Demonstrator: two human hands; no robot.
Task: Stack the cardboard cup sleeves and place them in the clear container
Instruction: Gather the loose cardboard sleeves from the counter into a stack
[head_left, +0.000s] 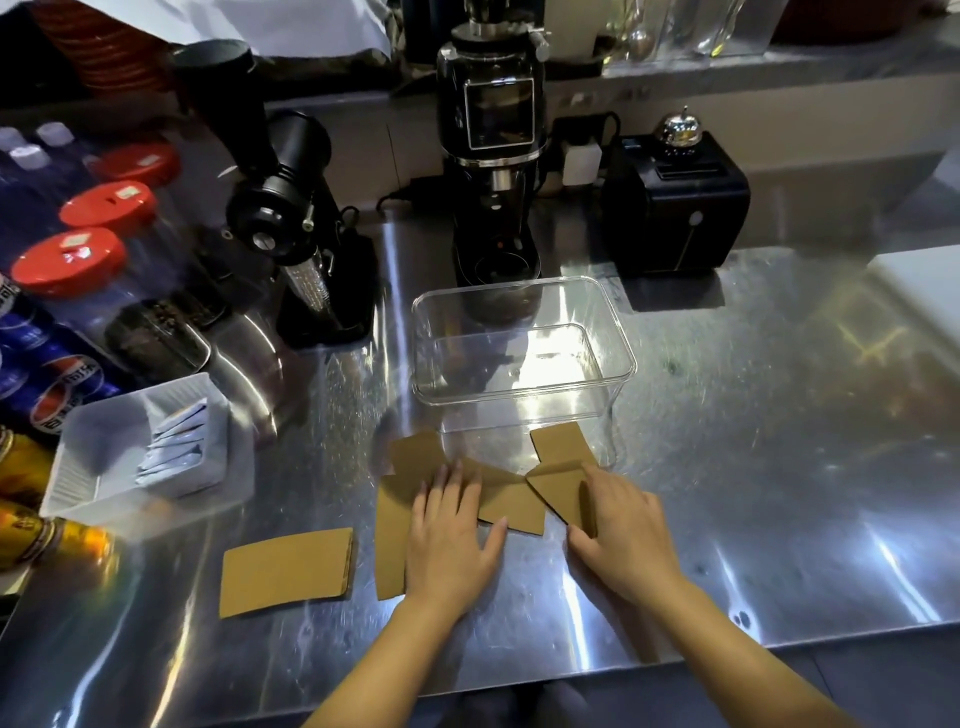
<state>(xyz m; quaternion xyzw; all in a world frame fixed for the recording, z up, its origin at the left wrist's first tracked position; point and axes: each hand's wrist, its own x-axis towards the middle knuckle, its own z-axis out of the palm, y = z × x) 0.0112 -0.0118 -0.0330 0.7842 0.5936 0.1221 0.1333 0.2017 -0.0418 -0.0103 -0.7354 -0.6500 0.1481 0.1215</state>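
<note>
Stainless steel surface (727, 467), viewed from above by the head camera. Both hands are in view near the 6 o'clock edge.

Left hand (452, 535): palm down, fingers spread and flat, pressing on a cluster of overlapping cardboard cup sleeves (511, 499). It grips nothing; it rests on top of the cardboard.

Right hand (618, 530): fingers partly curled, thumb against the near edge of a folded sleeve (558, 486), fingertips on its upper face. Contact is plain; whether the sleeve is lifted off the surface cannot be told.

Location of sleeves: the cluster lies just at 6 o'clock of the clear container (522, 348), loosely overlapped at differing angles, not squared into a stack. One sleeve (558, 441) at the cluster's 1 o'clock corner lies against the container's near wall. A single flat sleeve (288, 571) lies apart, at 9 o'clock of the left hand.

Clear container: rectangular, upright, open-topped, standing centre of the surface with no sleeves in it.

Surroundings: a white tray (104, 431) holding pale sachets (174, 441) at 9 o'clock; red-lidded jars (70, 262) and cans at 10 o'clock; two black grinders (298, 228) (493, 150) at 11 and 12 o'clock behind the container; a black box (675, 208) carrying a chrome bell (678, 130) at 1 o'clock.
</note>
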